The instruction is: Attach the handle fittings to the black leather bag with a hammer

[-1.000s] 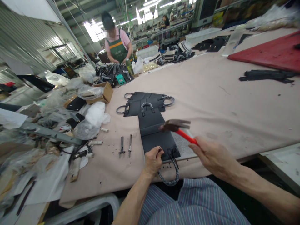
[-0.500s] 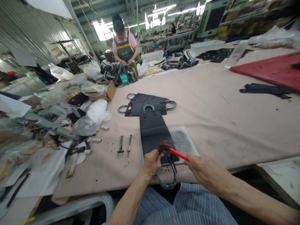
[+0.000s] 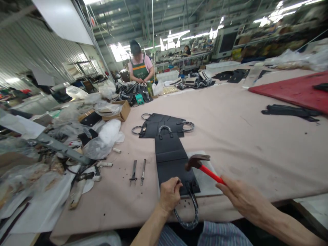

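My right hand is wrapped round the red handle of a claw hammer, its dark head raised above a black bag panel. Fingers pinched, my left hand rests at the panel's near edge; a small bit shows at its fingertips, too hidden to name. Close beside that hand, a plastic-wrapped carrying handle hangs over the table's edge. Under the panel's right side lies a pale slab. More black panels with wrapped handles lie beyond, overlapped by the near one.
A pronged punch and a thin metal rod tool lie to the left. Plastic bags, scraps and a cardboard box crowd the left side. A red board and black strips lie at right. A co-worker stands across the table.
The hammer has lifted away from my left hand, up and to the right. My left hand still pinches at the panel's edge. The camera view has tilted upward a little.
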Tool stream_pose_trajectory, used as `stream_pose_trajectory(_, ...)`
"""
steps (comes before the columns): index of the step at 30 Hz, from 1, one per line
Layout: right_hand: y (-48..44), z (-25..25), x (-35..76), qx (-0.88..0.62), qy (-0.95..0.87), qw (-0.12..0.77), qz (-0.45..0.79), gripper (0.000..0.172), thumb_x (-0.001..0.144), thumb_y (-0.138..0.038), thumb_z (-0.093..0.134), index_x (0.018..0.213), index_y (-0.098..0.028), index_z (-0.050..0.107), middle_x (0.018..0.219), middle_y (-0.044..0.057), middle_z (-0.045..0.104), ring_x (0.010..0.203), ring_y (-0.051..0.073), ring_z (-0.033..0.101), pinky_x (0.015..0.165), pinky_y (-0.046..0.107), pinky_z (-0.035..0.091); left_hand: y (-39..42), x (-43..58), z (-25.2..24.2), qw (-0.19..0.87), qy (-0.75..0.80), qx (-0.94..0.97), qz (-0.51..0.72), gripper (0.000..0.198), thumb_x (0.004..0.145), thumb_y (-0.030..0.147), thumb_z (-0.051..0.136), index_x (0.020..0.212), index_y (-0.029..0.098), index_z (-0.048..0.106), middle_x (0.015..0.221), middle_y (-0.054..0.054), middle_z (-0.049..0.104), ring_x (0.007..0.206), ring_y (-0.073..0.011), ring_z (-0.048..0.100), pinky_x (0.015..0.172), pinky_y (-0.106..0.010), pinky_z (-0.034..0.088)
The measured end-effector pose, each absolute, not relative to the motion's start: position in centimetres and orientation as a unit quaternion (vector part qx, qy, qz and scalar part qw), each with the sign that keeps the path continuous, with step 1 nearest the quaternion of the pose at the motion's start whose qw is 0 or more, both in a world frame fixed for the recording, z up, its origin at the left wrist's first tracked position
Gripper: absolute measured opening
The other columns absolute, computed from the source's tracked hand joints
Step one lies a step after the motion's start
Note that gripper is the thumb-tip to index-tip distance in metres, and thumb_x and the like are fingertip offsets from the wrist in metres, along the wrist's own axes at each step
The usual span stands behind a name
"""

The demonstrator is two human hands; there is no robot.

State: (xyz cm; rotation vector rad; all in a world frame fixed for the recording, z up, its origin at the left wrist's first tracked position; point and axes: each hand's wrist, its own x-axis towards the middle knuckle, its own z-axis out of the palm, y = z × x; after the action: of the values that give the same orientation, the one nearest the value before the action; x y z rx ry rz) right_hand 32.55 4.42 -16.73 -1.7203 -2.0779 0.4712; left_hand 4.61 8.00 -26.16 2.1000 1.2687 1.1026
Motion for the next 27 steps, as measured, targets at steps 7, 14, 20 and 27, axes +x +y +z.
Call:
stream_pose_trajectory(7,7.1,-26.9,42.0,-0.727,-0.609,0.228,0.22,0.05,0.096,-0.056,0.034,0.062,-0.026,0.055,0.052,0.007,0.058,0.042,0.025,0.054,0.042,0.036,0.039,7.8,4.9,-26.6,0.213,0.47,0.748,0.418,0.016,0.092,0.011,0.054,0.089,0.022,0.066,0.079,-0.004,0.071,0.073,-0.0189,0.071,0.067,-0.026,0.054)
stream_pose_trajectory(14,7.7,-26.0,33.3,-0.61,-0.74,0.285,-0.01,0.044,0.1,-0.04,0.045,0.129,-0.015,0.065,0.138,0.02,0.06,0.127,0.035,0.057,0.105,0.05,0.047,7.7,4.7,-25.8,0.266,0.479,0.73,0.409,0.018,0.091,0.009,0.056,0.089,0.02,0.07,0.082,-0.003,0.073,0.075,-0.0157,0.07,0.072,-0.024,0.054)
stream_pose_trajectory(20,6.1,-26.7,23.3,-0.534,-0.809,0.245,0.036,0.041,0.098,-0.027,0.05,0.138,-0.025,0.061,0.148,0.007,0.056,0.138,0.032,0.048,0.112,0.055,0.039,8.9,4.3,-24.8,0.425,0.519,0.564,0.482,0.015,0.092,0.03,0.065,0.085,0.018,0.07,0.077,-0.003,0.07,0.073,-0.0161,0.069,0.073,-0.026,0.055)
stream_pose_trajectory(27,5.6,-26.3,23.4,-0.559,-0.788,0.235,0.102,0.042,0.098,-0.024,0.05,0.14,-0.023,0.059,0.152,0.006,0.052,0.145,0.03,0.038,0.12,0.054,0.026,14.8,-1.8,-22.8,0.409,0.652,0.413,0.488,0.036,0.081,0.051,0.073,0.079,0.016,0.067,0.068,-0.004,0.067,0.06,-0.0187,0.067,0.063,-0.031,0.055)
